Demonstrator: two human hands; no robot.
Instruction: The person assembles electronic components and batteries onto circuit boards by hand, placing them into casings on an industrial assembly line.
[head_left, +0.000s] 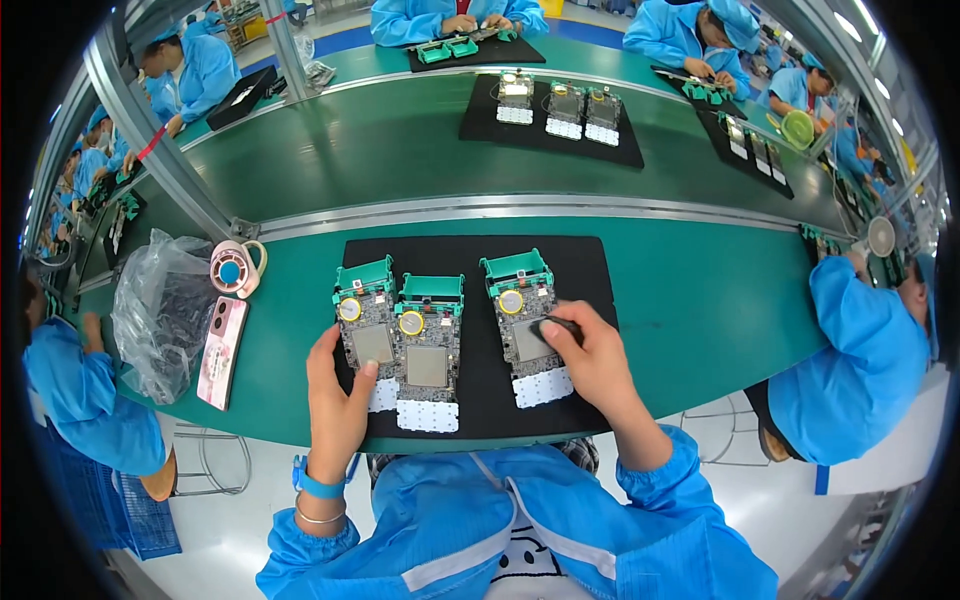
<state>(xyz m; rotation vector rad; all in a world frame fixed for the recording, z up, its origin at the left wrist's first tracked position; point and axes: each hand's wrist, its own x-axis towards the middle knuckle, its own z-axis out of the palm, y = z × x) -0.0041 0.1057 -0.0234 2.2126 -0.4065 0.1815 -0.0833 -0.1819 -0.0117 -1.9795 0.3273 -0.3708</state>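
Note:
Three circuit boards lie on a black mat [480, 330], each with a green plastic frame at its far end, a round yellow-rimmed coin cell, a square metal shield and a white keypad strip at its near end. My left hand [335, 400] is closed on the leftmost circuit board [372, 343], fingers along its left edge and thumb over its lower part. Close beside it lies the middle circuit board [428, 365]. My right hand [595, 360] pinches a small black object [552, 328], its tip at the shield of the right circuit board [527, 341]; its exact kind is hidden.
Left of the mat are a pink phone [222, 350], a pink-and-white round handheld fan [235, 268] and a crumpled clear plastic bag [165, 310]. A metal rail [520, 207] borders the bench's far side. Beyond it, another black mat [550, 135] carries boards. Co-workers sit on both sides and opposite.

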